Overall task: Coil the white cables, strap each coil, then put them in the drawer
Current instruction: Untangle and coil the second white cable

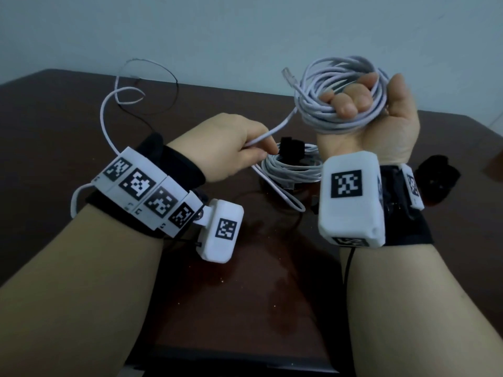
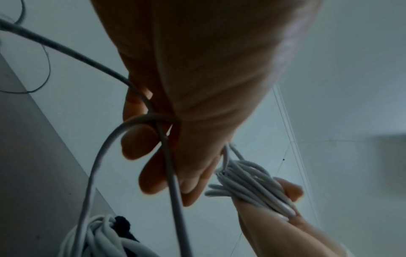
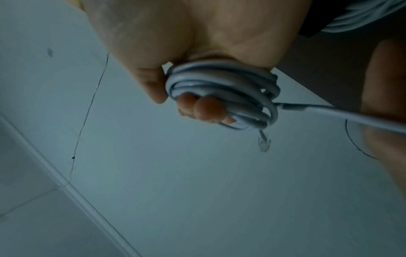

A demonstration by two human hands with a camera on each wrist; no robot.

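My right hand (image 1: 362, 104) is raised palm-up above the table and grips a coil of white cable (image 1: 340, 85), its fingers curled through the loops (image 3: 219, 90). A clear plug (image 1: 289, 73) sticks out at the coil's left; the same plug (image 3: 264, 145) hangs below the coil in the right wrist view. My left hand (image 1: 231, 148) pinches the loose tail of that cable (image 1: 277, 129), which runs up to the coil and loops back past my left wrist. A second white coil (image 1: 291, 165) with a black strap (image 1: 291, 146) lies on the table between my hands. The same tail (image 2: 173, 182) crosses my left fingers.
The dark brown table (image 1: 245, 281) ends at a pale wall (image 1: 245, 28). A black strap (image 1: 438, 178) lies at the right, behind my right wrist. A thin black wire (image 1: 166, 85) arcs over the far left of the table.
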